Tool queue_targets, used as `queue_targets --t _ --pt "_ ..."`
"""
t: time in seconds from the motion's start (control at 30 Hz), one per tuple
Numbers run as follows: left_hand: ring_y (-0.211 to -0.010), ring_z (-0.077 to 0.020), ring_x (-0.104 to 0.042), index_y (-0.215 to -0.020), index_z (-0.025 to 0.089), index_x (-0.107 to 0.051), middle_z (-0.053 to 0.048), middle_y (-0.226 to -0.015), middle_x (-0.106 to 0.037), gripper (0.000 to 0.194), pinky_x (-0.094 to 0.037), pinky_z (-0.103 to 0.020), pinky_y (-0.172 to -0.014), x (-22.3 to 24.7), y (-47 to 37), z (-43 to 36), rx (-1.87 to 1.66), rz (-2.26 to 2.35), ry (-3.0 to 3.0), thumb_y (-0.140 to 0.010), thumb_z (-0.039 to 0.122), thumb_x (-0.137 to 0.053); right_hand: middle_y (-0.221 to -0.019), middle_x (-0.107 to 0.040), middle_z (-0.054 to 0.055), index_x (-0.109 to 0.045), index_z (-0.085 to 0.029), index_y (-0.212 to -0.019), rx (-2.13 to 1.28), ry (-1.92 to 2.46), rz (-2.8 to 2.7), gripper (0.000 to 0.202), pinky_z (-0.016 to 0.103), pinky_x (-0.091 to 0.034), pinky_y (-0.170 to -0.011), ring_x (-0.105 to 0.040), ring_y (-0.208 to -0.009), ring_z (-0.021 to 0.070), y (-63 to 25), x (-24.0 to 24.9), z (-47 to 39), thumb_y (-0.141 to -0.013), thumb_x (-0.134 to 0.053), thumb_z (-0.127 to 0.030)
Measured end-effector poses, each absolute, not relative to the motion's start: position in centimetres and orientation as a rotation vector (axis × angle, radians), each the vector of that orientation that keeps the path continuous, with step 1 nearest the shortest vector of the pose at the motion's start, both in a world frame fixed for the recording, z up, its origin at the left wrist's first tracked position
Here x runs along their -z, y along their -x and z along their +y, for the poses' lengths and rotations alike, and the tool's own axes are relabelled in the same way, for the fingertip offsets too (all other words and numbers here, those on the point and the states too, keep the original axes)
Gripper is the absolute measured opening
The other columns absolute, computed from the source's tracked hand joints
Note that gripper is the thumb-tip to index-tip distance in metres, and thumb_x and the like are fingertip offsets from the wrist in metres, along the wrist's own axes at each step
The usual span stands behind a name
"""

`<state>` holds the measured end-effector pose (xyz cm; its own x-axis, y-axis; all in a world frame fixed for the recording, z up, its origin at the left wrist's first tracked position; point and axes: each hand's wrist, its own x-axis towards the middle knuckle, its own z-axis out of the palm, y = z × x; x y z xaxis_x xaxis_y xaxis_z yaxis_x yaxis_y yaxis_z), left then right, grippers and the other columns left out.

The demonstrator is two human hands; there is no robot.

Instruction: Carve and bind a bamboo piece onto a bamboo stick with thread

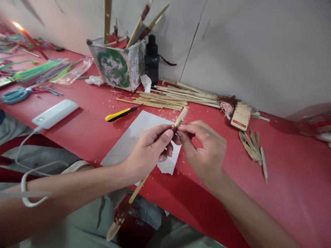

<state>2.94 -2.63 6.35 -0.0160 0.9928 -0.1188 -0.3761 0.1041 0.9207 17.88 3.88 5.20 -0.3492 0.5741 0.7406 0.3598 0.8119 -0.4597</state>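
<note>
Red bench (269, 199) against a pale wall (248, 44), with a white sheet (124, 144) as landmark. Over the sheet's right-hand side: upper part of a bound stick (139, 190). Left hand (153, 142) clamped on the stick below its pale upper tip (181, 117), beside a dark red binding (173, 128); right hand (207, 144) pinched, thumb to fingers, at the same binding, any loose thread end too small to tell. Likeliest fault, by judgement: an unravelled wrap, from a slackened left grip or a slip of the right pinch. Second: a knocked lower tip (111, 232), out past the sheet's near edge, from a turn of the stick against clothing (85, 220). Third: a cut, from a stray reach toward the utility knife (117, 115), just beside the sheet's far corner, blade apparently extended. Fourth: a fall of the power bank (55, 113), left of the sheet, from a snagged cable (38, 129). Gravest: fire, from a toppled lit candle (33, 43) near coloured strands (41, 70), well beyond the sheet to the left.
</note>
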Motion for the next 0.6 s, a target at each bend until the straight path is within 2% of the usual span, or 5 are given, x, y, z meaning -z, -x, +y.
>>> queue_targets --t 0.4,0.6 --pt "-0.054 -0.0021 -0.049 -0.102 0.012 -0.065 -0.002 -0.085 -0.063 0.023 -0.034 -0.014 -0.043 -5.95 -3.28 -2.83 -1.327 0.992 -0.85 -0.102 0.034 -0.059 -0.075 -0.07 -0.003 -0.069 -0.022 -0.089 -0.287 0.694 -1.859 0.014 0.025 -0.051 -0.064 -0.063 -0.067 0.0102 -17.18 -4.05 3.32 -0.093 -0.067 -0.008" --pt "-0.053 -0.0017 -0.049 -0.101 0.014 -0.065 0.0 -0.077 -0.061 0.026 -0.035 -0.014 -0.044 -5.87 -3.42 -3.37 -1.35 1.009 -0.923 -0.101 0.04 -0.061 -0.076 -0.063 -0.003 -0.059 -0.021 -0.087 -0.265 0.7 -1.935 0.016 0.025 -0.046 -0.061 -0.057 -0.067 0.0095 -17.59 -4.1 3.0 -0.094 -0.061 -0.008"
